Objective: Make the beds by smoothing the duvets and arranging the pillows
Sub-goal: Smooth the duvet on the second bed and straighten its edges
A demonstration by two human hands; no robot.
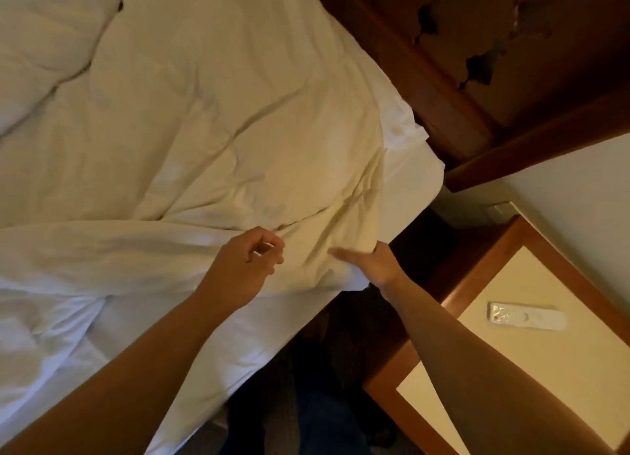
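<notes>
A white, creased duvet [211, 140] covers the bed, with a folded edge running across it near me. A second white cushioned piece [37, 52], perhaps a pillow, lies at the upper left, split off by a deep crease. My left hand [247, 263] hovers just over the fold with its fingers loosely curled and nothing in them. My right hand [370, 265] lies flat with straight fingers on the duvet's corner at the bed's right edge. The white sheet [405, 171] shows beyond that corner.
A dark wooden headboard [443, 89] runs along the upper right. A wooden bedside table [504, 243] with a pale top stands to the right, and a flat white device [526, 317] lies on it. Dark floor [306, 403] shows between bed and table.
</notes>
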